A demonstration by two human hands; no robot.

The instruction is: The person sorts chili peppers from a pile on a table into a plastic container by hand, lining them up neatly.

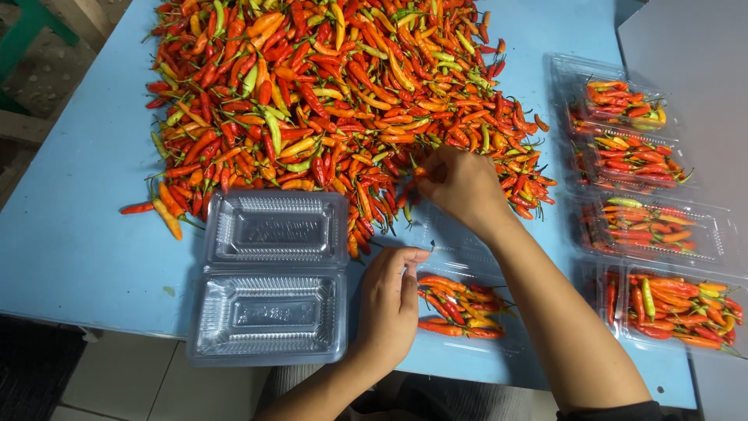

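A big heap of red, orange and green chili peppers (327,86) covers the far half of the blue table (70,234). My right hand (460,183) reaches into the heap's near edge, fingers pinched on a small chili. My left hand (389,300) rests flat on the table, touching the left rim of an open clear plastic box (460,308) that holds several chilies. That box's lid lies under my right wrist.
An empty open clear clamshell box (269,277) lies left of my left hand. Several closed clear boxes filled with chilies (662,226) line the table's right side. A grey surface (693,54) adjoins at right. Tiled floor shows below the table's near edge.
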